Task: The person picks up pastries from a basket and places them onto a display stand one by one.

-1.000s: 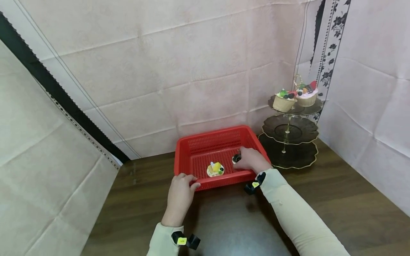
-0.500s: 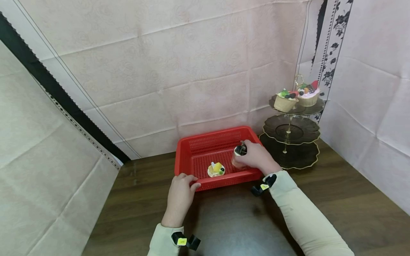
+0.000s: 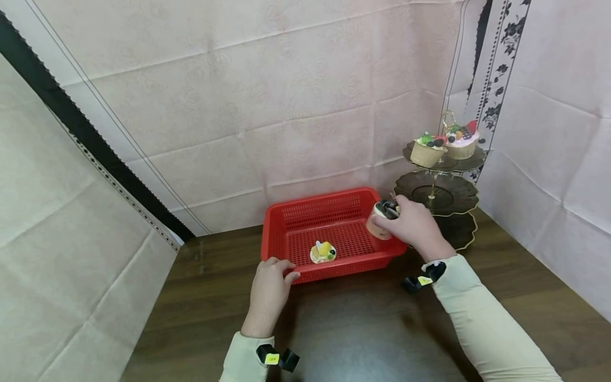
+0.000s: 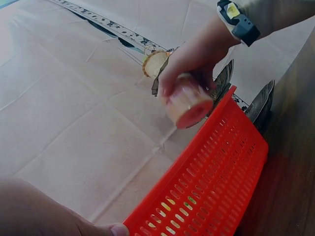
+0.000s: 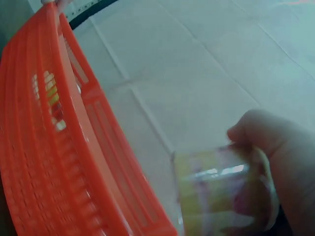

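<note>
My right hand (image 3: 410, 225) grips a small dessert cup (image 3: 380, 221) with dark topping, held above the right end of the red basket (image 3: 305, 275). From the left wrist view the cup (image 4: 188, 104) hangs over the basket's rim (image 4: 211, 162), and the right wrist view shows the cup (image 5: 224, 191) close up beside the basket wall (image 5: 59, 147). My left hand (image 3: 268, 289) rests on the basket's near rim with its fingertips curled over the edge. A yellow fruit tart (image 3: 322, 252) lies inside the basket.
A three-tier dark stand (image 3: 436, 193) stands right of the basket, with two cupcakes (image 3: 441, 146) on its top tier. Pink cloth walls close in the back and right. The dark wooden table (image 3: 358, 329) spreads in front.
My right hand has lifted the dessert cup out of the basket and carried it up and to the right, toward the tiered stand. The left hand has stayed on the basket rim.
</note>
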`<action>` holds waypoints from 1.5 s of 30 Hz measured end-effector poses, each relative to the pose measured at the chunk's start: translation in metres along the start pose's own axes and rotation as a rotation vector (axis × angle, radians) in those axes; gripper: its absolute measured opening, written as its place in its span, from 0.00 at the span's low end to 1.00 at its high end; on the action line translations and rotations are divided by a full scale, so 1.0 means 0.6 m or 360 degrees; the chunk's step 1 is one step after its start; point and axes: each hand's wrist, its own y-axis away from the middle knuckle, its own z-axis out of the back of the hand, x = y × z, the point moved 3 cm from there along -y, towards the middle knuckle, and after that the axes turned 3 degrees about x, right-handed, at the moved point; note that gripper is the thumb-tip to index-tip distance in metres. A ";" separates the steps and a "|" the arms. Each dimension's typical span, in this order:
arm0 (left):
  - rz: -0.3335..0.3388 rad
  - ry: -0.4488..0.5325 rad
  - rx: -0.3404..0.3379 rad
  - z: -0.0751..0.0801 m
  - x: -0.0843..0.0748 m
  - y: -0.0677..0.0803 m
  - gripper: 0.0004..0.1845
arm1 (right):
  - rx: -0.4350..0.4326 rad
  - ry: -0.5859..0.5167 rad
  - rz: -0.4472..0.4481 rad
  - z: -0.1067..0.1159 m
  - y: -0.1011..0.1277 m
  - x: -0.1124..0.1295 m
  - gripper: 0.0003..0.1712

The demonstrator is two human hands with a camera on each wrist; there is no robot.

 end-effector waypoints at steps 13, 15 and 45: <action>-0.0019 -0.0001 0.0010 0.002 -0.009 -0.001 0.11 | -0.0213 0.0062 -0.0175 0.078 0.012 -0.075 0.64; -0.0019 0.0000 0.0009 0.003 -0.009 -0.001 0.11 | -0.0234 0.0040 -0.0196 0.087 0.013 -0.085 0.63; -0.0001 0.0022 0.0034 0.003 -0.001 0.002 0.12 | -0.0356 0.0216 -0.0231 0.155 -0.026 -0.189 0.60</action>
